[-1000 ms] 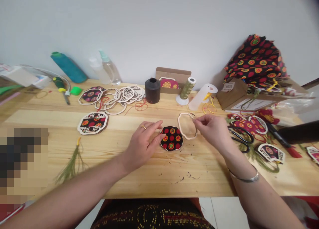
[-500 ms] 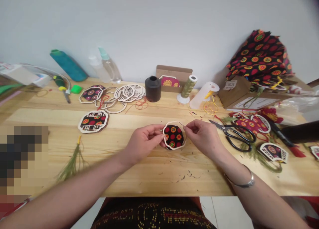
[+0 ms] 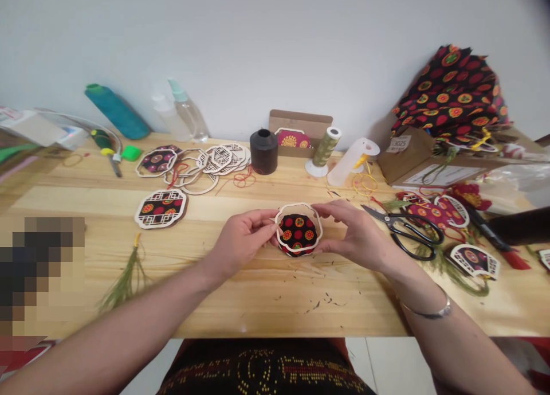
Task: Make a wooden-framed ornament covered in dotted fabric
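The pale frame has moved over the black fabric panel — alignment remains; the left hand pinches the frame, the right hand flanks the panel, thumb and fingers apart.

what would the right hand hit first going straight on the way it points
Likely the pale, scalloped wooden frame pinched in the left hand; depth is unclear, and the right hand may be touching its edge.
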`<state>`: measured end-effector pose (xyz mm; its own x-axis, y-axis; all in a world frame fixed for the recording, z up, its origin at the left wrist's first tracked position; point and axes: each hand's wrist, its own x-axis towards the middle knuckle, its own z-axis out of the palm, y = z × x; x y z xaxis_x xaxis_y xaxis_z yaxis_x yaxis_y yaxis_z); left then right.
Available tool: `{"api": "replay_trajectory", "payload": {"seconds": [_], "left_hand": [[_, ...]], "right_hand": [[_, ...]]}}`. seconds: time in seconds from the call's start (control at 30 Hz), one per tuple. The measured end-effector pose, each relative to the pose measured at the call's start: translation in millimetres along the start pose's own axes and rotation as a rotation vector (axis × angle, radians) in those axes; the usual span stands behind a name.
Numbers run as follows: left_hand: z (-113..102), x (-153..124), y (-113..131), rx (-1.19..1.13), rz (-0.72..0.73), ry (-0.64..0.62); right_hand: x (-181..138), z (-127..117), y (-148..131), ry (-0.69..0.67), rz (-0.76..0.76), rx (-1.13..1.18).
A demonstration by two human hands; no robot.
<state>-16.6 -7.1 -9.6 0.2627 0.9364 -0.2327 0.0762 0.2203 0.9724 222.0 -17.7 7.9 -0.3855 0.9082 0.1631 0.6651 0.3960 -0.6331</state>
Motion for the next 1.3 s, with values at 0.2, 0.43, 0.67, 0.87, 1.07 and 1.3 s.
{"api": "replay_trajectory", "payload": {"seconds": [0.2,0.43,0.67,0.87,1.07,1.3], "left_hand": [[1,0,2,0.022,-0.038,-0.009],[0,-1,-6,0.122,0.022,-0.027],[-2,-4,-11,0.639,0.321,0.036],[-1,-7,-13,0.945,0.396,0.05],[0,-8,-16,1.034,0.427,0.049],[2,-8,-16,1.108,0.433,0.035]], "right_hand": [[-2,3,4,-0.039,-0.025,-0.07],[1,-1,5,-0.068,-0.099,-0.106],[4,-2,9,-0.124,-0.054,-0.139],[4,3,10,-0.158,-0.014,-0.16],[5,4,10,-0.191,-0.012,-0.174],[5,4,8,-0.22,0.001,-0.17]]}}
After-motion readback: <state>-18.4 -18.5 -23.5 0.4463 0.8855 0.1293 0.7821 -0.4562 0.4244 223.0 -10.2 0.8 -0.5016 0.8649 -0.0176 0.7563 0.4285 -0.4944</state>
